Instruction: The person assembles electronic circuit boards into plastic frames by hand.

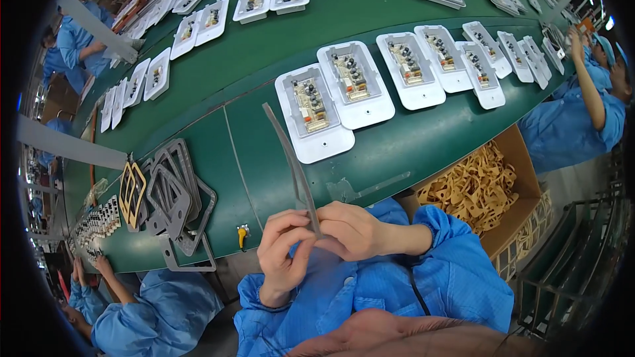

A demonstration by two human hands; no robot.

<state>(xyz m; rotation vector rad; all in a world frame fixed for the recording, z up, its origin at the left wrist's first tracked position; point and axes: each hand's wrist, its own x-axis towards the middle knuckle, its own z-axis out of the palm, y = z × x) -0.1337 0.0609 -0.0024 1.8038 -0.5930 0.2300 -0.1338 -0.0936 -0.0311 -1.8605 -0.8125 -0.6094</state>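
Note:
My right hand [350,228] is closed, pinching the lower end of a thin grey foam gasket [289,147]. The gasket stands nearly upright, seen almost edge-on, its tip leaning left over the green bench. Close against its lower end, my left hand [284,251] has thumb and fingers curled together on the same piece; the exact contact is partly hidden. Beyond the hands, a white plastic housing [324,145] with a circuit board inside lies on the bench, another white housing [370,111] beside it.
Grey flat gaskets [173,195] lie piled at left, with yellow frames [132,188] and small circuit boards [99,225] beside them. A cardboard box [522,158] of tan cut pieces [479,188] stands at right. More housings line the green bench [198,125]. Blue-clad co-workers sit either side.

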